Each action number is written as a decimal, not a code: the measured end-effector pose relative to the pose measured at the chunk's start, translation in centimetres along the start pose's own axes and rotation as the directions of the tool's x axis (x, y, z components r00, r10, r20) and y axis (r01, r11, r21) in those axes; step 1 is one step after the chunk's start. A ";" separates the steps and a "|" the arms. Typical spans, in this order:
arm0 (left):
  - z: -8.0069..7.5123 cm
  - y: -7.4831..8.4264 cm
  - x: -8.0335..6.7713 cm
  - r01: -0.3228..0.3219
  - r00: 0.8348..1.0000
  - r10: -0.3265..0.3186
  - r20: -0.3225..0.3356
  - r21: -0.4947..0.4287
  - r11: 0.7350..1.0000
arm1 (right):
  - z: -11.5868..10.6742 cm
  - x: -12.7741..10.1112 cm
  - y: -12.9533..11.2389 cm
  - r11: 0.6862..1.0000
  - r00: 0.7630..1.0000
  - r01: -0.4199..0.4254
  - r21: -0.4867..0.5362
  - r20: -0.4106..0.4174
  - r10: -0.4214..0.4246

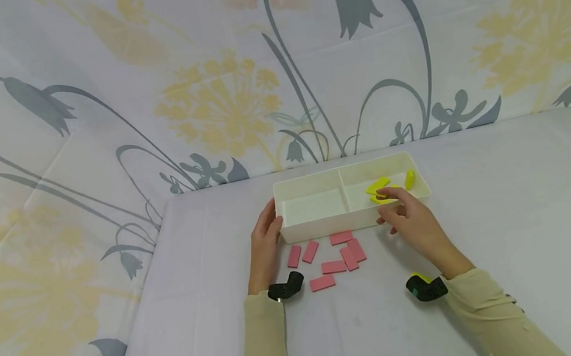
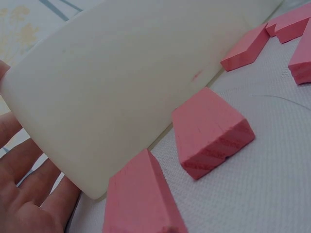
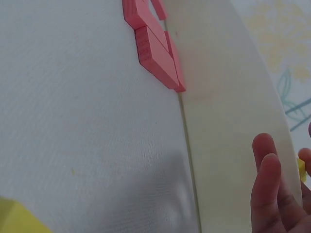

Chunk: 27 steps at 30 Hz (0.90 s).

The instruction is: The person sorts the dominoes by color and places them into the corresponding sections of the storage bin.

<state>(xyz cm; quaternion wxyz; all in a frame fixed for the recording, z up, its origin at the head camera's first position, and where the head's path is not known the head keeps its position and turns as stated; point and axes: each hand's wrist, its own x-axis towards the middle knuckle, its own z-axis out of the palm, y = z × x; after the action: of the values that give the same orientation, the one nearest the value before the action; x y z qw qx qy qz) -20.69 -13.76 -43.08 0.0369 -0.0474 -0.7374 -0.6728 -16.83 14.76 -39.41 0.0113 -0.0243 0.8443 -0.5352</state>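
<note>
Presently, I find the white box (image 1: 315,228) standing on the far part of the surface (image 1: 536,226), a divider (image 1: 344,190) parting its left and right compartments. Several yellow blocks (image 1: 410,179) lie in the right compartment. On the near side of the box I count seven pink blocks (image 1: 322,283), loosely scattered.

Both hands are apart from each other. I observe the left hand (image 1: 264,244) against the box's left end, fingers extended along it, thumb at the near-left corner. The right hand (image 1: 416,226) is at the right compartment, its fingers spread either side of the near wall; I cannot tell whether its fingertips touch a yellow block.

Each wrist carries a black device (image 1: 286,287) beside a beige sleeve (image 1: 263,347). Beyond the surface I note a flower-printed cloth (image 1: 230,106).
</note>
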 end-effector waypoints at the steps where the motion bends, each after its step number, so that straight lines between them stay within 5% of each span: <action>1: 0.0 0.0 0.0 -0.003 1.000 0.003 0.001 -0.002 1.000 | 0.0 0.0 0.0 1.000 1.000 0.001 -0.002 0.002 -0.001; 27: -0.1 1.0 -0.3 0.020 0.999 -0.020 0.025 -0.019 1.000 | -0.1 0.0 0.2 0.999 0.998 0.049 -0.007 0.029 -0.049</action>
<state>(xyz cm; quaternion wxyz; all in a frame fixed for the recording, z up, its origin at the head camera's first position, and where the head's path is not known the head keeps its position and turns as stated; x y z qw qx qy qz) -20.30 -13.75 -42.15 0.0206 -0.0487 -0.7316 -0.6796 -16.83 14.93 -39.52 0.0102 -0.0528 0.8453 -0.5316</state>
